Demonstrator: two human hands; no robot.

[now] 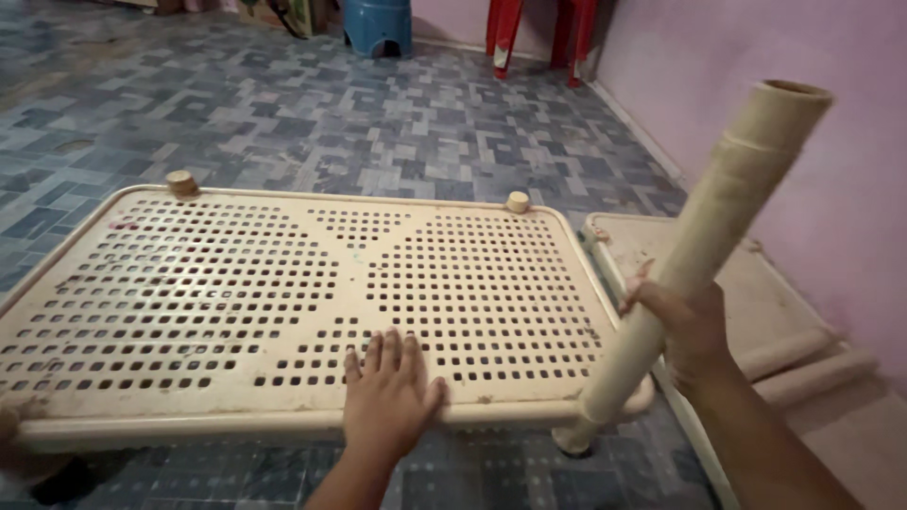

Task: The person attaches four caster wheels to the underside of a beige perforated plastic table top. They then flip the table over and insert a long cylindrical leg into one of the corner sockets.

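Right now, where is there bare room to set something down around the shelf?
The shelf panel is bare left of the left hand, up to its two corner pegs. The tiled floor beyond its far edge is open. The right side is crowded: right hand gripping the tube, second panel, loose tubes, wall.

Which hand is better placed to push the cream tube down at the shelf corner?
The right hand, probably. It already grips the cream tube, whose lower end sits at the near right corner of the perforated shelf. The left hand lies flat on the shelf's front edge, apart from the tube.
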